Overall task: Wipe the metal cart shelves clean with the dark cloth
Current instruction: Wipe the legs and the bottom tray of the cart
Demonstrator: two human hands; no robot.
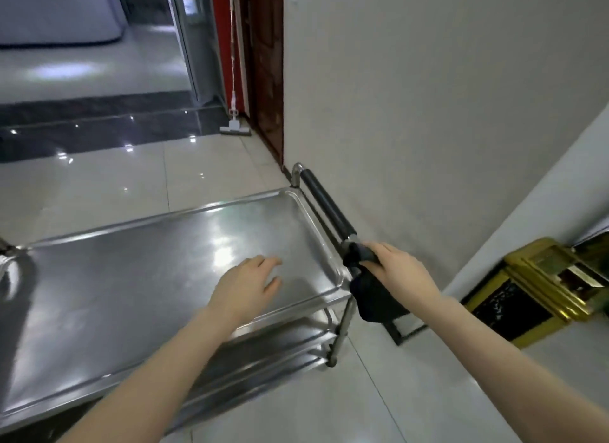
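A stainless steel cart fills the lower left, its top shelf (138, 278) shiny and bare. Lower shelves (283, 340) show beneath its right end. A black-padded handle (324, 203) runs along the cart's right end. My right hand (400, 273) is shut on the dark cloth (372, 297), pressing it against the near end of that handle; the rest of the cloth hangs down beside the cart's post. My left hand (250, 286) rests flat on the top shelf near its right end, fingers spread, holding nothing.
A white wall (428, 113) stands close behind the handle. A gold and black object (540, 287) lies on the tiled floor at the right. A mop (234, 80) leans by a dark wooden door at the back. A metal item (6, 261) pokes in at the left edge.
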